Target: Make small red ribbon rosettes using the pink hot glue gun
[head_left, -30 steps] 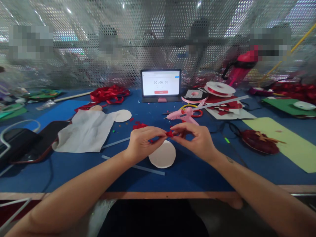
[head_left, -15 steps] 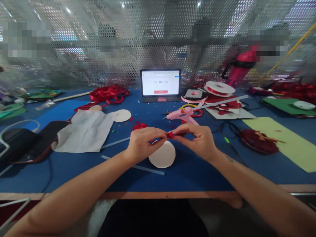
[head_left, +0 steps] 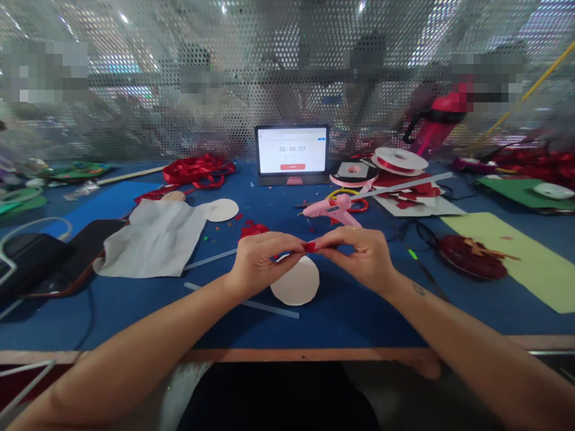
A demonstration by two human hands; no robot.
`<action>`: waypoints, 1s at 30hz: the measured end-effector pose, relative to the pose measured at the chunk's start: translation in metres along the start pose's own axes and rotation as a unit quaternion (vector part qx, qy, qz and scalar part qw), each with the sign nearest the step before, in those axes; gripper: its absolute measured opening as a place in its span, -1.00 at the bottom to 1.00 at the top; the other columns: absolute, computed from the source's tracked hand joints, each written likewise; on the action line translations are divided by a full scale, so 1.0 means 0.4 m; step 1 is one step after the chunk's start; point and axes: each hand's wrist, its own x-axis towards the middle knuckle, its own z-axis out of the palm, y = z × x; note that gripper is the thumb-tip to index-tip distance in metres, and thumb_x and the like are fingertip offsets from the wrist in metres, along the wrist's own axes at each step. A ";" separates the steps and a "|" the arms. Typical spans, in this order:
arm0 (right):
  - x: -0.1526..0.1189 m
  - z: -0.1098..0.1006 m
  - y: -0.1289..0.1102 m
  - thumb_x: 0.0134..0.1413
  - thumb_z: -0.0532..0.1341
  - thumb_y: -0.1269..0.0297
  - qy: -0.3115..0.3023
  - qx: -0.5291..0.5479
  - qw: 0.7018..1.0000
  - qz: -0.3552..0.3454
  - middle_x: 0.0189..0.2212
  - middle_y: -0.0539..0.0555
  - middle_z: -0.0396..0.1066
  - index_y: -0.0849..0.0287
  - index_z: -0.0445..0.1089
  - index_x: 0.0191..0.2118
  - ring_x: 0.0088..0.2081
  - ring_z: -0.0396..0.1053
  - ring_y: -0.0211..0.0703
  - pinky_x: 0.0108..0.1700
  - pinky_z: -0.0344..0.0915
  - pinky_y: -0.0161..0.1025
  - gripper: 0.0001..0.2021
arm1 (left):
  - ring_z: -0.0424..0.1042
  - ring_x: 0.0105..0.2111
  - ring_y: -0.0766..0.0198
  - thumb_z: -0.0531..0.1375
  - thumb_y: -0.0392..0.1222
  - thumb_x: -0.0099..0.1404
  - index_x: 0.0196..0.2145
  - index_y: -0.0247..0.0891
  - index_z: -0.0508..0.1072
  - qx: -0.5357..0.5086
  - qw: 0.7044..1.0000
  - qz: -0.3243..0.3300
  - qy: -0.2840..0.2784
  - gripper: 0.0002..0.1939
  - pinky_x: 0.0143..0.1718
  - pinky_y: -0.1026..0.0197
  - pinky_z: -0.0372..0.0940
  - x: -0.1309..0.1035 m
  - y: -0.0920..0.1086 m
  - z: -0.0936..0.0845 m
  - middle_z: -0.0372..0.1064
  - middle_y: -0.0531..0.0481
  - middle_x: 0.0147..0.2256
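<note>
A small red piece (head_left: 309, 246) is pinched between the fingertips of both hands. My left hand (head_left: 265, 257) grips it from the left, and my right hand (head_left: 359, 254) from the right. Just below the fingers lies a round white disc (head_left: 296, 282) on the blue table, its upper edge partly covered by my left hand. Behind that hand is a pile of red bits (head_left: 254, 229). A pink glue gun (head_left: 327, 208) with a long clear stick rests behind my right hand.
Clear sticks (head_left: 269, 309) and a white cloth (head_left: 155, 239) lie to the left, near a second white disc (head_left: 223, 210). Ribbon spools (head_left: 399, 160), scissors (head_left: 359, 205) and a dark red bundle (head_left: 471, 257) are to the right. A tablet (head_left: 293, 151) stands behind.
The red piece has turned slightly between my fingertips, and it looks flatter. Both hands have otherwise stayed almost in place.
</note>
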 end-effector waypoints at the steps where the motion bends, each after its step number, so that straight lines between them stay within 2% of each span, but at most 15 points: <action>1: 0.000 -0.001 -0.001 0.02 0.20 0.30 0.000 -0.002 1.000 -0.001 -0.44 -0.02 0.51 0.06 0.46 -0.40 -0.41 0.44 -0.20 -0.38 0.37 -0.24 -0.91 | 0.49 -0.42 0.36 0.20 -0.36 0.14 -0.45 -0.27 0.47 -0.002 1.000 -0.001 0.002 -0.93 -0.32 0.39 0.41 0.000 0.001 0.000 0.51 0.01 -0.44; 11: 0.004 0.001 -0.007 -0.03 0.23 0.34 0.027 -0.013 0.999 -0.044 -0.43 -0.02 0.51 0.03 0.46 -0.46 -0.37 0.43 -0.18 -0.25 0.37 -0.16 -0.92 | 0.48 -0.44 0.37 0.20 -0.40 0.11 -0.47 -0.30 0.48 -0.006 1.000 -0.012 0.002 -0.91 -0.34 0.40 0.39 0.002 0.002 0.002 0.50 0.00 -0.47; 30: 0.005 0.000 -0.004 -0.03 0.22 0.41 0.029 -0.028 0.995 -0.094 -0.44 0.02 0.50 0.12 0.41 -0.47 -0.38 0.41 -0.24 -0.29 0.36 -0.21 -0.93 | 0.47 -0.41 0.37 0.19 -0.40 0.13 -0.48 -0.30 0.46 -0.037 0.999 -0.026 -0.008 -0.91 -0.33 0.36 0.38 0.000 -0.002 0.005 0.48 0.00 -0.46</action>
